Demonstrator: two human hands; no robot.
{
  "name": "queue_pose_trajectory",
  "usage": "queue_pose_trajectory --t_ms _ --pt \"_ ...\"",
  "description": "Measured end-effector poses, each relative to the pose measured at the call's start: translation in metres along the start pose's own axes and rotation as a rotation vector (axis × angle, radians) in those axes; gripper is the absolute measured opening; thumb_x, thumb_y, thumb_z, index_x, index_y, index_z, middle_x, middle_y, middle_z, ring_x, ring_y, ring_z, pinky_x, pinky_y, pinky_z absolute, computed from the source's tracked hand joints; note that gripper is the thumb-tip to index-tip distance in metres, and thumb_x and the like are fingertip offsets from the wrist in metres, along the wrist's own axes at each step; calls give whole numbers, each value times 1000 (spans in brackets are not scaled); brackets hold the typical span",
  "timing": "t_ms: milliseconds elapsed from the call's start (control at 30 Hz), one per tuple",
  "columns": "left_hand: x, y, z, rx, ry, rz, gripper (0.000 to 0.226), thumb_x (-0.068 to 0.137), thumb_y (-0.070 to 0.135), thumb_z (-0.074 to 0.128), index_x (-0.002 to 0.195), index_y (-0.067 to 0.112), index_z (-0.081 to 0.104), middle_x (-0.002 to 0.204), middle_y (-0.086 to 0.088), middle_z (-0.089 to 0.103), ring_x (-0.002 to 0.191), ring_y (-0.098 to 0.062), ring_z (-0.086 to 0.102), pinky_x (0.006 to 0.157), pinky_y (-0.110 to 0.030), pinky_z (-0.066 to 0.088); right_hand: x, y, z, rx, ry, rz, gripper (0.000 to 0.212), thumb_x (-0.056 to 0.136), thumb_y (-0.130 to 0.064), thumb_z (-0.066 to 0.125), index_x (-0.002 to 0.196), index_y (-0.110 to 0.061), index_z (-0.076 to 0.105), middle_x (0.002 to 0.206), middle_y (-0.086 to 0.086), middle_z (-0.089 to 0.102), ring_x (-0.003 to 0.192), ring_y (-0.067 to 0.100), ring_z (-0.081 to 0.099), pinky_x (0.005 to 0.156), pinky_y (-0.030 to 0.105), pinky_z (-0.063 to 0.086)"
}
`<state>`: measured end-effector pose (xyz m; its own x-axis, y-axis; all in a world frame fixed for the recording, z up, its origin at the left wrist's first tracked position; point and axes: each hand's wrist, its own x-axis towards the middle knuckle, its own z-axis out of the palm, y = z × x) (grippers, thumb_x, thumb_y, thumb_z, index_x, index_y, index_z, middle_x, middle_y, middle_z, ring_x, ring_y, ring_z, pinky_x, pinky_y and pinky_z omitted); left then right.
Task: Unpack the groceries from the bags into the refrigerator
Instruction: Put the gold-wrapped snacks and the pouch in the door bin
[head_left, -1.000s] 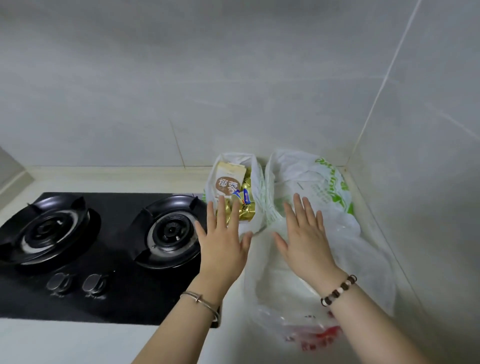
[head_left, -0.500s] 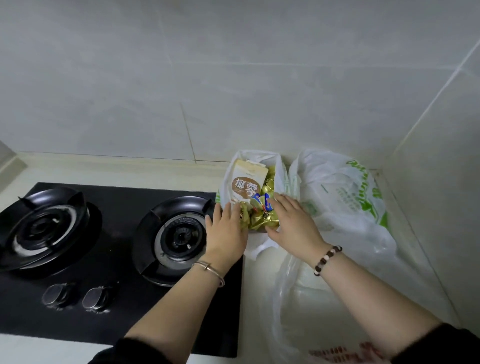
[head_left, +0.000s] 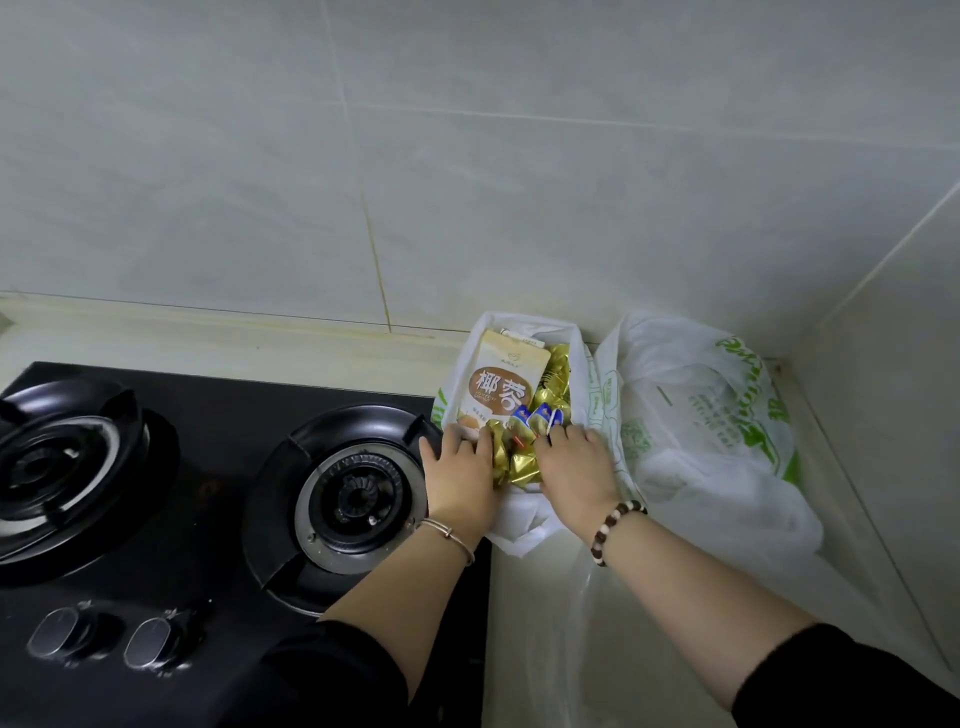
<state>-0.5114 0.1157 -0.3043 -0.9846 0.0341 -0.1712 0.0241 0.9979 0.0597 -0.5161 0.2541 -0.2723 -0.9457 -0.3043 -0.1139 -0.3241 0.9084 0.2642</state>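
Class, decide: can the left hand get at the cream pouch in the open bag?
Probably yes: the left hand rests at the open bag, and the cream pouch stands uncovered beyond it.

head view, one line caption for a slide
Unpacking: left hand grips the rim of the small white bag while the right hand curls into its gold-wrapped sweets, beside a gas hob.
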Motion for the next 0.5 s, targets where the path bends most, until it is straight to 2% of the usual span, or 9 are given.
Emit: queue_pose_trajectory --t_ms 100,167,233,300,367,433,500 --pt "1 0 5 -58 41 -3 71 88 30 50 147 15 15 132 -5 52 137 -26 21 111 -59 6 2 -2 1 -13 -27 32 31 87 -6 47 116 -13 53 116 8 58 109 28 52 94 38 38" --pt "1 0 5 -104 87 17 68 88 41 50 145 14 24 130 -5 53 134 -26 27 112 -56 5 4 -2 2 7 -11 10 30 87 -6 48 116 -13 54 115 8 58 108 29 52 95 38 37" --pt "1 0 3 -156 131 35 65 86 46 51 140 14 35 129 -6 55 131 -26 34 113 -53 7 3 0 -1 40 21 8 26 83 -16 60 109 -13 59 106 7 61 101 28 56 90 37 39" --pt "0 -3 1 -200 225 69 65 80 49 52 134 13 46 120 -9 61 123 -28 44 111 -50 18 0 3 -7 69 53 32 27 69 -24 76 93 -17 65 89 3 65 85 25 61 79 35 44" --pt "-1 -5 -4 -308 318 131 66 76 42 58 133 11 50 111 -11 65 117 -31 49 106 -42 31 -4 9 -9 122 89 23 28 73 -26 74 98 -17 64 93 2 64 88 24 60 82 36 43" --pt "-7 -8 -16 -491 309 149 67 77 27 64 139 15 44 115 -8 61 117 -26 47 98 -30 37 -9 15 -13 220 164 2 35 76 -28 72 105 -12 62 99 5 63 93 28 59 85 38 42" --pt "-12 -12 -29 -598 303 127 66 79 24 65 140 19 42 115 -6 58 111 -22 49 87 -26 40 -14 19 -21 308 221 25 39 66 -26 80 98 -8 65 90 8 64 82 30 62 78 39 47"
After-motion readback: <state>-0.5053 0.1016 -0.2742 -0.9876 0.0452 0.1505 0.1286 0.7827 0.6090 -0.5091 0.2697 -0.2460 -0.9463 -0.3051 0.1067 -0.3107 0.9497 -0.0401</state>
